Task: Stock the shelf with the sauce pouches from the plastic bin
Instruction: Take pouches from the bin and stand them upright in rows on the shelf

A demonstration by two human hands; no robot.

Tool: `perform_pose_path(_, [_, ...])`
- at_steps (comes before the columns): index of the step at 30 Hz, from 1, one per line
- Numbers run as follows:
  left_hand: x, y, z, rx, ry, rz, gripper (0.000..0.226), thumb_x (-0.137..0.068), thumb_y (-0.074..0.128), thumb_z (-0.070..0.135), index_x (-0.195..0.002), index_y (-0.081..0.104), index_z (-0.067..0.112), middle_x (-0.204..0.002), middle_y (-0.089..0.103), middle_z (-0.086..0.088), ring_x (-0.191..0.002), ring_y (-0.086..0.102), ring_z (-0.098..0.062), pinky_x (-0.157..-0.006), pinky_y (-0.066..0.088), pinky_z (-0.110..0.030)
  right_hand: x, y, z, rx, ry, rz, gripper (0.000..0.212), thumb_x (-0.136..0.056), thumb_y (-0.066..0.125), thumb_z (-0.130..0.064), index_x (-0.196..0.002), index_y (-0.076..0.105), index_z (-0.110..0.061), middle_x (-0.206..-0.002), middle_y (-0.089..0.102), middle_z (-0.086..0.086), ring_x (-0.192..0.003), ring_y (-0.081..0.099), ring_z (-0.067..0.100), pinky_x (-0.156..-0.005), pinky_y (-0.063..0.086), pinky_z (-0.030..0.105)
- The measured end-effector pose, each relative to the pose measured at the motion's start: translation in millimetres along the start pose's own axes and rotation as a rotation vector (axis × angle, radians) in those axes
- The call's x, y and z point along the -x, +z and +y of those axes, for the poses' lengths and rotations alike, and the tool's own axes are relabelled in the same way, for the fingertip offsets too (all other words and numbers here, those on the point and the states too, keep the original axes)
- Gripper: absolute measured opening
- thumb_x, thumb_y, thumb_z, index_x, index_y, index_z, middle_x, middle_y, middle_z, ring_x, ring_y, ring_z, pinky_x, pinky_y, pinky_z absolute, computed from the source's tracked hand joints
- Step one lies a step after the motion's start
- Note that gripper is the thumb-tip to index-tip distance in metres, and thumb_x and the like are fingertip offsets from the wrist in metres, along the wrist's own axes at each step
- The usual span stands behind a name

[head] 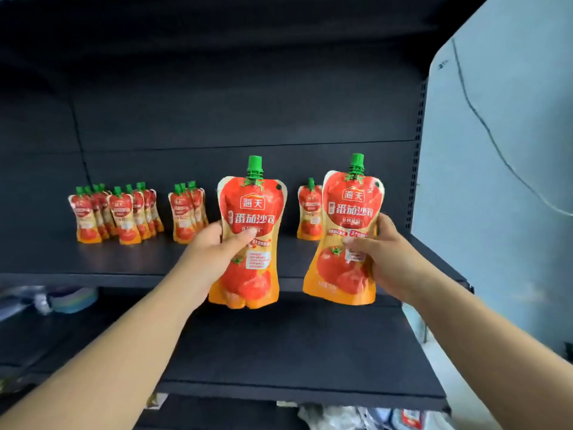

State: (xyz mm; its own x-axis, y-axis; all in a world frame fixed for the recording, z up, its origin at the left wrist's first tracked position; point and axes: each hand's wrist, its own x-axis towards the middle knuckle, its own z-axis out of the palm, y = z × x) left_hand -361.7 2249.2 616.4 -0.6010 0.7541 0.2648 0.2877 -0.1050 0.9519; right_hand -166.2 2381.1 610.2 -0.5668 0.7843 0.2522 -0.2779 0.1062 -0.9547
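Each hand grips one sauce pouch by its waist before the shelf (pixel 93 259): left hand (pixel 214 249) on the left pouch (pixel 251 243), right hand (pixel 381 252) on the right pouch (pixel 347 231). Soft, glossy film, probably slippery; the narrow middle holds best.

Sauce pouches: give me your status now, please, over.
Left hand grips one pouch, right hand grips second pouch. Both upright, not yet on shelf. Stocked pouches stand at the back, out of the way.

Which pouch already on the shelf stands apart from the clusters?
The rightmost shelf pouch, peeking out left of the right hand's held pouch. Only one cap shows there; the rest stand bunched further left.
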Motion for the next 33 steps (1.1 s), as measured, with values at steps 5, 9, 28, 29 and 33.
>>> perform_pose_path(5, [-41.8,30.0,-17.3,-0.103,-0.042,-0.101,0.012,-0.078,0.069,0.032,-0.084,0.059,0.030,-0.106,0.067,-0.002,-0.102,0.061,-0.024,-0.097,0.045,-0.048,-9.1,-39.8,4.8,0.057,-0.029,0.298,0.021,-0.091,0.054,-0.019,-0.109,0.044,-0.022,-0.093,0.061,0.005,-0.075,0.063,0.021,-0.063,0.054,0.033])
perform_pose_path(9, [-76.4,68.9,-26.1,-0.031,-0.034,-0.092,0.008,-0.081,0.066,0.030,-0.084,0.059,0.029,-0.101,0.066,-0.001,-0.096,0.061,-0.021,-0.093,0.046,-0.043,-36.8,-72.9,15.3,0.095,-0.084,0.395,0.018,-0.090,0.056,-0.021,-0.103,0.045,-0.022,-0.093,0.060,0.004,-0.077,0.062,0.020,-0.071,0.054,0.037])
perform_pose_path(28, [-183.9,187.1,-121.5,0.018,-0.056,-0.002,0.050,-0.074,0.073,0.019,-0.107,0.038,0.031,-0.113,0.056,0.005,-0.102,0.056,-0.015,-0.084,0.051,-0.042,-174.4,-142.5,129.6,0.674,0.043,0.305,0.064,-0.069,0.079,-0.019,-0.117,0.038,-0.025,-0.112,0.049,-0.003,-0.109,0.052,0.016,-0.092,0.045,0.030])
perform_pose_path(29, [-186.2,186.1,-125.4,-0.060,-0.044,-0.018,0.055,-0.074,0.074,0.017,-0.108,0.032,0.031,-0.115,0.052,0.005,-0.103,0.053,-0.014,-0.084,0.049,-0.038,-175.3,-144.5,128.8,0.776,0.101,0.336,0.064,-0.067,0.080,-0.023,-0.118,0.042,-0.019,-0.113,0.047,0.000,-0.109,0.050,0.018,-0.092,0.043,0.031])
perform_pose_path(33, [-202.2,182.0,-139.6,-0.168,-0.033,-0.085,0.057,-0.077,0.071,0.020,-0.113,0.028,0.028,-0.109,0.044,0.011,-0.098,0.044,-0.008,-0.079,0.037,-0.027,-189.5,-152.6,121.1,0.894,0.207,0.337,0.070,-0.067,0.080,-0.027,-0.123,0.040,-0.011,-0.123,0.050,0.006,-0.097,0.046,0.015,-0.081,0.039,0.027])
